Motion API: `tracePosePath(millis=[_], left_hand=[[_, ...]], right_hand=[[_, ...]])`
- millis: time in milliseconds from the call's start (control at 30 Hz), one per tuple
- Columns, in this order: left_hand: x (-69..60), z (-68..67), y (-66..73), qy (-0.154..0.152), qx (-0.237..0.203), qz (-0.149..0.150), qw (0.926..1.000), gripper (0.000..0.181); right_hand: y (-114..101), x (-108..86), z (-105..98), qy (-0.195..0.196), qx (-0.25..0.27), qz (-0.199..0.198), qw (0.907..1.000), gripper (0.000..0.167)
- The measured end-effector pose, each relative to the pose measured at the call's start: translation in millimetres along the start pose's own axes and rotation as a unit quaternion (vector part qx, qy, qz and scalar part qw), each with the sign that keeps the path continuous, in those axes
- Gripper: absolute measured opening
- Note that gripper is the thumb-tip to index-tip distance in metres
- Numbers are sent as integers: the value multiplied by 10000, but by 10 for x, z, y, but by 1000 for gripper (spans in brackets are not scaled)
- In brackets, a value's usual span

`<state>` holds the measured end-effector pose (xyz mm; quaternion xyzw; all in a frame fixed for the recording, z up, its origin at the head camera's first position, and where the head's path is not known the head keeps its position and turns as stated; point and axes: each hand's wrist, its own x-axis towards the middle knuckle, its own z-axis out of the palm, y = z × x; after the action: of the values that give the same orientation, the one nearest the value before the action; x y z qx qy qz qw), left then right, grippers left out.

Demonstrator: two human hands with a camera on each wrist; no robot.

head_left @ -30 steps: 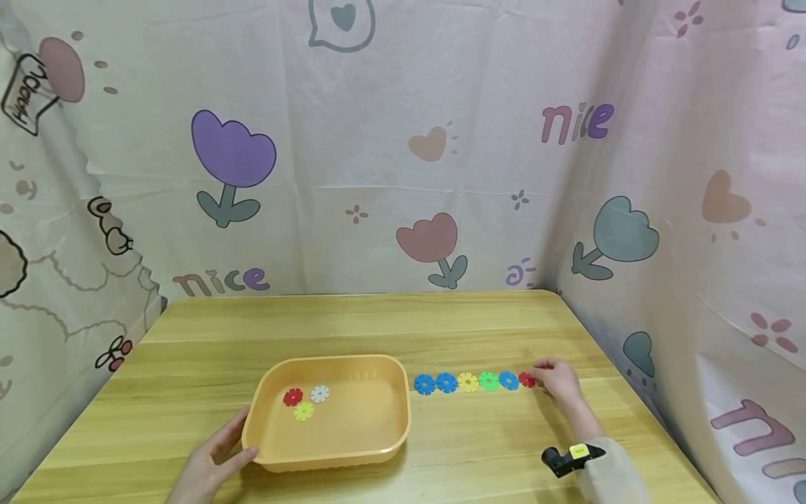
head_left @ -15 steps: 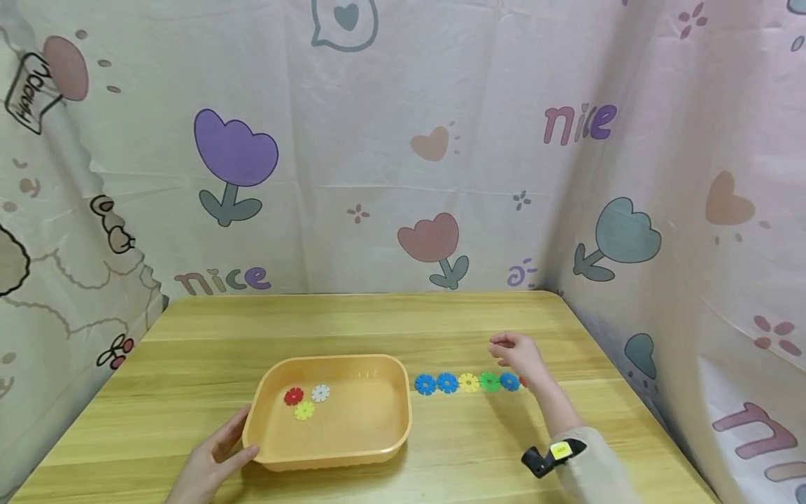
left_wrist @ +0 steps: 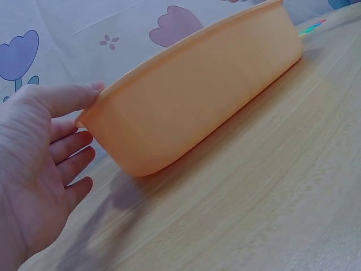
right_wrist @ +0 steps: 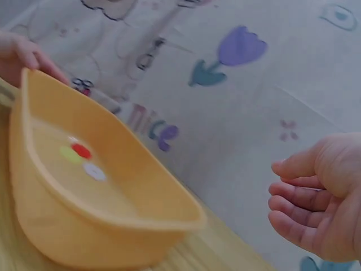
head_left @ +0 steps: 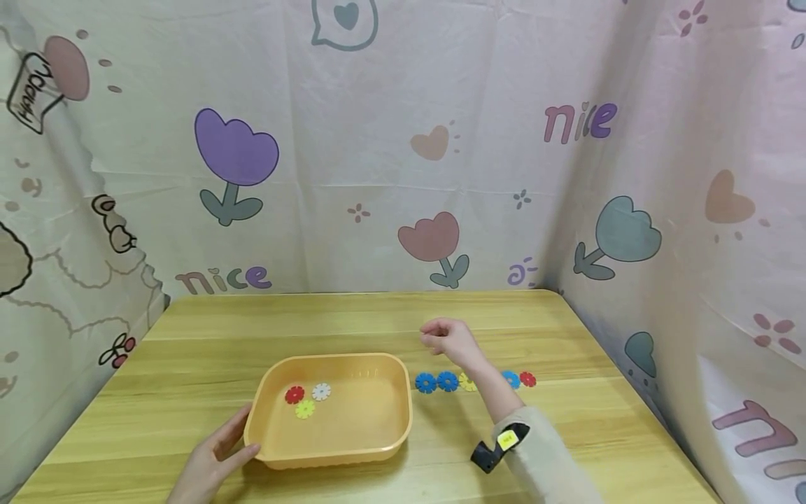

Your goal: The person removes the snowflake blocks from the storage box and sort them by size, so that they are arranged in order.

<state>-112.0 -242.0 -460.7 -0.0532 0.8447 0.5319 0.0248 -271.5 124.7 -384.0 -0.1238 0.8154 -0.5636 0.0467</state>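
My left hand (head_left: 210,455) holds the left corner of an orange-yellow plastic basin (head_left: 336,456), its thumb on the rim in the left wrist view. Inside lie a red snowflake disc (head_left: 294,395), a white disc (head_left: 321,391) and a yellow disc (head_left: 305,409). My right hand (head_left: 455,341) hovers behind a row of discs, its fingers loosely curled around nothing in the right wrist view. From left, the row shows two blue discs (head_left: 425,383), a yellow disc (head_left: 467,381) partly covered by my forearm, another blue disc (head_left: 511,379) and a red disc (head_left: 527,379).
The basin and row rest on a light wooden table (head_left: 352,318). A printed curtain (head_left: 352,140) hangs behind the table and along both sides. A black wrist camera (head_left: 500,448) sits on my right sleeve.
My right hand has let go of the red disc at the row's right end, lifted, and moved left. The red disc stays on the table. My left hand keeps its place on the basin.
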Motion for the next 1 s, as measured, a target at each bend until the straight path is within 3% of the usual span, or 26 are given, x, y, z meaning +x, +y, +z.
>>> tracePosePath(millis=[200,467,633,1000], left_hand=[[-11,-3,4,-15,-3,-86,10000,72],[-10,5,0,24,-67,-29,10000,72],[-5,21,-18,58,-117,95,9999,71],[5,14,-11,119,-188,199,9996,69]], right_hand=[[-128,36,395,-645,-83,-320,9974,20],[-226,57,899,-1241,48,-161,9921,22],[-213,63,1119,-1385,241,-30,9901,25],[-115,135,1494,-1385,85,55,9903,24]])
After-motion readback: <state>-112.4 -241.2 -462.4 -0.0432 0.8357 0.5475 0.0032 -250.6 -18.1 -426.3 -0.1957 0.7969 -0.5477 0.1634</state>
